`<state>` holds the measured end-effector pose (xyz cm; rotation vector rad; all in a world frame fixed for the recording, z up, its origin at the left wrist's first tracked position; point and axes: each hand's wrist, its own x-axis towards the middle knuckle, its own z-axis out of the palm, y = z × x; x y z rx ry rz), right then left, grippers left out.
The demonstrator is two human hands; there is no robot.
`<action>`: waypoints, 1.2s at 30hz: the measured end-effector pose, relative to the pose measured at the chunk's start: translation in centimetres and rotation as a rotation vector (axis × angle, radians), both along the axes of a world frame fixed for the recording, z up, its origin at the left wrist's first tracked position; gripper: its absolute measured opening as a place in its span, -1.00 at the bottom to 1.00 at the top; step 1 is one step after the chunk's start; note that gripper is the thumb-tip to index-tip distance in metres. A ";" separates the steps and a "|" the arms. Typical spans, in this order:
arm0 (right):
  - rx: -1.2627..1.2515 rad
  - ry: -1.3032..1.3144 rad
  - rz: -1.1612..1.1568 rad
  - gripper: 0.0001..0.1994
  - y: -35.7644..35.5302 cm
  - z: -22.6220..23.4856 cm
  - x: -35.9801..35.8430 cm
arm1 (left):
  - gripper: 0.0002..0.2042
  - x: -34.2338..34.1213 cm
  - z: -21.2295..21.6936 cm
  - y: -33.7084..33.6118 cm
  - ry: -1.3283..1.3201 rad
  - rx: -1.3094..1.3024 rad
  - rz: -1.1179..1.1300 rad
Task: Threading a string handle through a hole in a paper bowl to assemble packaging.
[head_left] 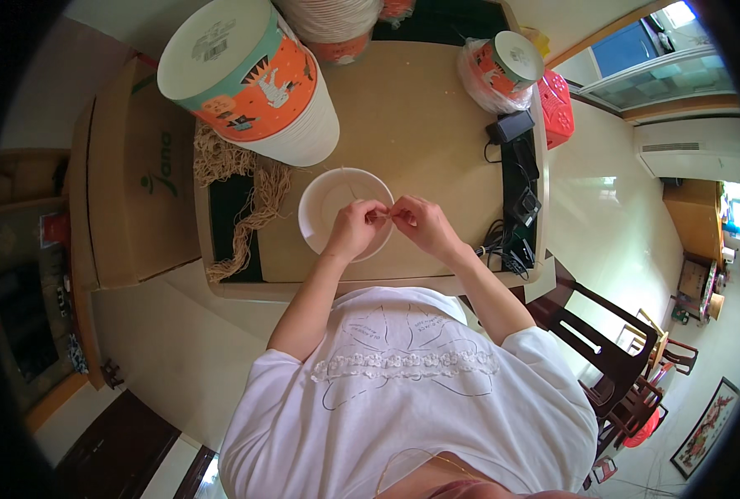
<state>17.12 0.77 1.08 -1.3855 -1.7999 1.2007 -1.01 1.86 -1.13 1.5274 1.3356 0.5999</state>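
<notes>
Two hands meet over a white bowl (328,204) on the table (411,125) in front of me. My left hand (355,229) is curled, fingers pinched together at the tips. My right hand (416,223) mirrors it, also pinched shut. Between the two sets of fingertips I hold something thin, likely a short piece of string (383,216), though it is too small to make out for sure. The hands touch, or nearly touch, at that point.

The bowl sits directly under my left hand and reaches to the left and far side of it; my right hand lies over its right rim. A thin line runs up the inside of the bowl on its far side.

Far and to the left stands a tall stack of paper bowls (254,79), tilted, white with an orange and teal band. Below that stack, to the left of the white bowl, lies a loose heap of tan string (249,187), some hanging over the table's near left edge. A cardboard box (133,175) stands left of the table.

At the far right corner sits a smaller stack of bowls in a clear plastic bag (503,71). Just nearer, along the right edge, are a black power adapter (511,126) and tangled black cables (503,245). A red basket (557,108) is just beyond the table's right edge.
</notes>
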 end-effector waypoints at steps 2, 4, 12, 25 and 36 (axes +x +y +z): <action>-0.005 -0.003 0.003 -0.90 0.0 0.0 0.1 | -0.87 -0.1 0.1 0.1 0.050 0.006 -0.013; -0.026 -0.003 0.002 -0.90 0.0 -0.1 0.2 | -0.89 -0.2 -0.2 0.1 0.054 0.012 -0.020; -0.030 -0.006 0.009 -0.90 0.0 0.0 0.2 | -0.90 -0.9 -1.8 0.2 -0.070 -0.199 -0.050; -0.008 -0.009 0.006 -0.90 0.0 0.0 0.1 | -0.90 -0.3 -1.7 0.0 -0.233 -0.371 0.048; -0.013 -0.017 0.008 -0.91 0.1 0.1 0.1 | -0.91 -0.1 -1.7 -0.1 -0.238 -0.351 0.087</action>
